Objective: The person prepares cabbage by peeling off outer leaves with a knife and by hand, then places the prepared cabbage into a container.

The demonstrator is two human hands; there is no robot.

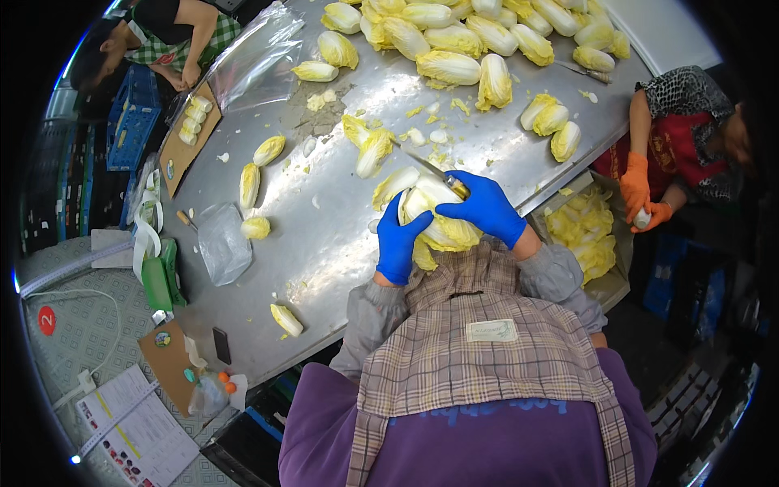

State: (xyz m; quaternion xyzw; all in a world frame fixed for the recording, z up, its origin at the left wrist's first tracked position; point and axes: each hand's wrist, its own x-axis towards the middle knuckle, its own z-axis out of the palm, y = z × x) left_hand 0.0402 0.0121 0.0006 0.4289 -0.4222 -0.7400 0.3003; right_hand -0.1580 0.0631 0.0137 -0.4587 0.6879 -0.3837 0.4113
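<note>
Both my hands are in blue gloves over a napa cabbage [424,199] at the near edge of the metal table. My left hand [401,237] grips its left side, thumb across the leaves. In my right hand [484,204] is the handle of a knife [429,164], its blade pointing up and left, while the fingers also touch the cabbage. Loose yellow outer leaves [453,234] hang below the head, towards my apron. Just beyond the blade lie small trimmed cabbages [373,152] and cut white stem pieces [438,136].
A heap of napa cabbages [450,67] covers the table's far side, with another knife [599,76] beside it. On the right, a co-worker in orange gloves [636,182] stands by a box of leaves [581,231]. Another person [192,73] is at the far left, near a plastic sheet [255,55].
</note>
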